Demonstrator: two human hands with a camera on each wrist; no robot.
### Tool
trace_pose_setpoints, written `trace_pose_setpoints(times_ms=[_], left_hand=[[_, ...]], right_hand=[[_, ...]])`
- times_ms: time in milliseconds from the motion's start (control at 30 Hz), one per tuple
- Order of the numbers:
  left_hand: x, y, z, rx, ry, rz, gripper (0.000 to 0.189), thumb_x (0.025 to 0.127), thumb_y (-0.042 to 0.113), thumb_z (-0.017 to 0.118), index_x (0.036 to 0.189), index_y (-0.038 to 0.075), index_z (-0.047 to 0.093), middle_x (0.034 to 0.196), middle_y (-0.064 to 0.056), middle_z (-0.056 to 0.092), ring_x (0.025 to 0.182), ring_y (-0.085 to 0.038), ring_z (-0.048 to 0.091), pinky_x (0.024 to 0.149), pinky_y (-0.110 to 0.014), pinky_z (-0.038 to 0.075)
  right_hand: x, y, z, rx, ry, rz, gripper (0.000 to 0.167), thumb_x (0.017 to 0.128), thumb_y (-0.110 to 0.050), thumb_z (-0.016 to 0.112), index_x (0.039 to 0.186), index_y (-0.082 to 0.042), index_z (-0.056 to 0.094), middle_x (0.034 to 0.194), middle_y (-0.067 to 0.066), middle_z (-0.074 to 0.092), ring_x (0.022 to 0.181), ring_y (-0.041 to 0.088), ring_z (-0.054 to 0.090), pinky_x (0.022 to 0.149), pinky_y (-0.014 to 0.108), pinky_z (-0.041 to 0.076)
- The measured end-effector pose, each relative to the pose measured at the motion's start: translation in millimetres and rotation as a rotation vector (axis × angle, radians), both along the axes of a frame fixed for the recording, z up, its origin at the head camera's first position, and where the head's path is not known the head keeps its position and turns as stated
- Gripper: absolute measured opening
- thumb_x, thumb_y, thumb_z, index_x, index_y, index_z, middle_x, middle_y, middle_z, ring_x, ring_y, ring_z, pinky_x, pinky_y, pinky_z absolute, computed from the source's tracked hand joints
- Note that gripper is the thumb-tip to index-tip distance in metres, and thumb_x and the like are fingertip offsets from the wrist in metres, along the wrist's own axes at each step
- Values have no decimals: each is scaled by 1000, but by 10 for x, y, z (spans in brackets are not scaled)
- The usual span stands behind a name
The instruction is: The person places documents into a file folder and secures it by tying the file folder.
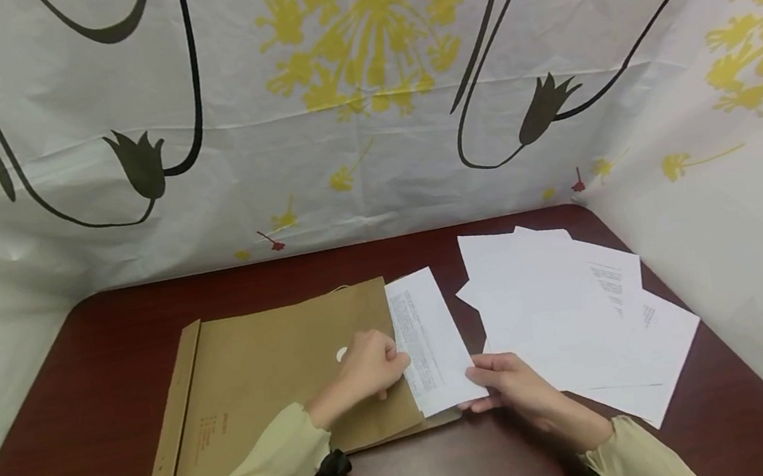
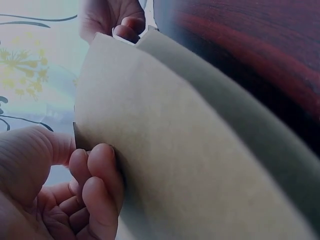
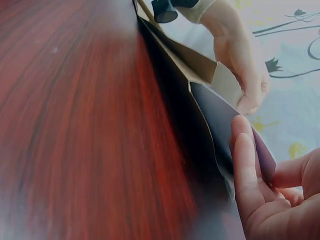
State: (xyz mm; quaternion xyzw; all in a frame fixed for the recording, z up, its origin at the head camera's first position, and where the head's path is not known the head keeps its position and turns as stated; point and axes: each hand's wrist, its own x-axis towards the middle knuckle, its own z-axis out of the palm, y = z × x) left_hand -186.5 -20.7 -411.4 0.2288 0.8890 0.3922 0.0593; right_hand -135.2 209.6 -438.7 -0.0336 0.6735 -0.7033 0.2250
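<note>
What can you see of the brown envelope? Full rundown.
The envelope is large, tan kraft paper, lying flat on the dark red table, long side across, flap end to the left with faint red print near its lower left. Its open right end takes a printed sheet, partly inside. The left hand pinches the upper layer at that mouth, lifting it; the right hand holds the sheet. A white pile of papers lies apart, to the right.

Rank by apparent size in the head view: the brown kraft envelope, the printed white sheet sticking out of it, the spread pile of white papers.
1. Brown kraft envelope, largest.
2. Spread pile of white papers, somewhat smaller.
3. Printed white sheet, smallest, though partly hidden inside the envelope.
</note>
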Motion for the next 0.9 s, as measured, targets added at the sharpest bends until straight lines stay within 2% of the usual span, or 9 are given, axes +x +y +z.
trace_pose_setpoints(times_ms=[400, 667, 900], left_hand=[[9, -18, 2, 36, 6, 13, 40, 78, 5, 57, 46, 15, 35, 36, 7, 38, 28, -5, 45, 32, -16, 26], [6, -27, 22, 30, 1, 20, 39, 78, 8, 56, 45, 15, 36, 35, 8, 38, 28, -4, 45, 32, -16, 25], [0, -33, 17, 43, 2, 6, 39, 78, 7, 55, 45, 15, 36, 35, 8, 38, 28, -5, 44, 32, -16, 25]], right_hand=[[-50, -241, -12, -34, -34, 69, 38, 96, -3, 44, 122, 23, 40, 98, 22, 65, 79, 21, 68, 67, 25, 54], [-136, -260, -28, 63, -15, 34, 35, 97, -9, 41, 115, 20, 48, 91, 13, 65, 78, 17, 66, 69, 33, 55], [-172, -377, -32, 39, 5, 93, 35, 98, -7, 40, 117, 21, 47, 100, 20, 65, 85, 18, 64, 72, 37, 55]])
